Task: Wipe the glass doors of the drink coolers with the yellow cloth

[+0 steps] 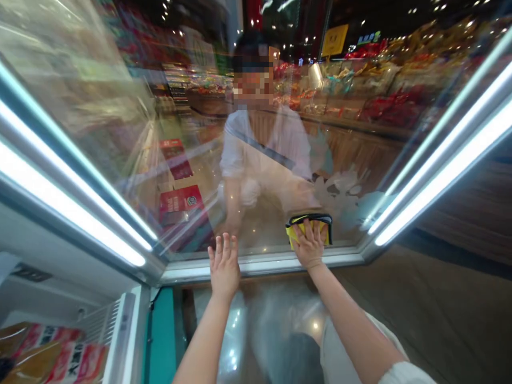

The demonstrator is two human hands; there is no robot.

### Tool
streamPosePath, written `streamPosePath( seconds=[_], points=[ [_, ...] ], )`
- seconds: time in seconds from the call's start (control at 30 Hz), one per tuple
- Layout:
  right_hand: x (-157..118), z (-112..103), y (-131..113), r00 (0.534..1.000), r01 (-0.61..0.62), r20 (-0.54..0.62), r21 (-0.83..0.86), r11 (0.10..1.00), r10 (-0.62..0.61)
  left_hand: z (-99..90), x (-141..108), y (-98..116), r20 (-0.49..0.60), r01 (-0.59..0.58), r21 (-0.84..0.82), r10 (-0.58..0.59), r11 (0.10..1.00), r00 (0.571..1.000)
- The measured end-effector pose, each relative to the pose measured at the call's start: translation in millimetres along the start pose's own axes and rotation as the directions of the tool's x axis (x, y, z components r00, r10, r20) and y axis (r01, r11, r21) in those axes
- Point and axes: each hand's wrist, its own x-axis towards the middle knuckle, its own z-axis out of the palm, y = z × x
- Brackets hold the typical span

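Observation:
A folded yellow and dark grey cloth lies pressed against the lower right of a glass door. On top of it is my right hand, fingers spread over the cloth and holding it to the pane. Lower left of the cloth, my left hand is open, its fingers stretched upward at the bottom of the glass, near the metal frame. Whether the left palm touches the door cannot be made out. A person in a light shirt shows as a reflection in the glass.
Bright light strips run along both sides of the door. At lower left, a white fridge interior holds packaged food beside a wire rack. Red boxes show through or in the glass. Shiny floor lies below.

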Motion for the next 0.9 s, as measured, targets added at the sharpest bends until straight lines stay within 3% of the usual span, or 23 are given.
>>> streamPosePath(
  seconds=[0.07,0.1,0.17,0.27,0.33,0.4,0.5,0.63,0.73,0.83,0.9],
  points=[
    [-13,19,-27,0.967,-0.254,0.017,0.040,0.966,0.253,-4.3,3,8,-0.025,0.004,0.017,-0.004,1.000,1.000],
    [-19,27,-38,0.946,-0.323,0.047,0.056,0.945,0.321,-6.3,5,13,-0.040,0.013,0.023,-0.012,1.000,0.999],
    [-26,37,-49,0.940,-0.337,0.083,0.090,0.937,0.330,-9.3,7,26,-0.070,0.024,0.027,-0.022,0.999,0.997],
    [-23,32,-28,0.956,-0.290,-0.010,0.122,0.949,0.293,-10.7,9,49,-0.058,-0.091,0.010,0.091,0.996,0.994],
    [-16,24,-2,0.924,-0.346,-0.124,0.130,0.929,0.362,-9.9,9,62,-0.019,-0.206,-0.019,0.205,0.978,0.979],
    [-12,19,14,0.861,-0.443,-0.198,0.160,0.882,0.469,-8.3,11,74,0.009,-0.266,-0.044,0.267,0.963,0.964],
    [-16,23,5,0.800,-0.523,-0.225,0.195,0.830,0.556,-5.0,15,89,0.018,-0.322,-0.053,0.324,0.945,0.946],
    [-19,27,-14,0.825,-0.518,-0.136,0.201,0.831,0.548,0.4,22,104,0.030,-0.407,-0.072,0.410,0.911,0.912],
    [-3,13,16,0.804,-0.555,-0.098,0.231,0.799,0.587,4.3,25,112,0.060,-0.429,-0.091,0.435,0.899,0.898],
    [9,-3,61,0.683,-0.653,-0.172,0.291,0.699,0.710,7.9,29,118,0.101,-0.407,-0.114,0.419,0.906,0.903],
    [8,-6,78,0.619,-0.686,-0.200,0.332,0.647,0.759,11.0,32,120,0.121,-0.390,-0.124,0.404,0.912,0.907]
  ],
)
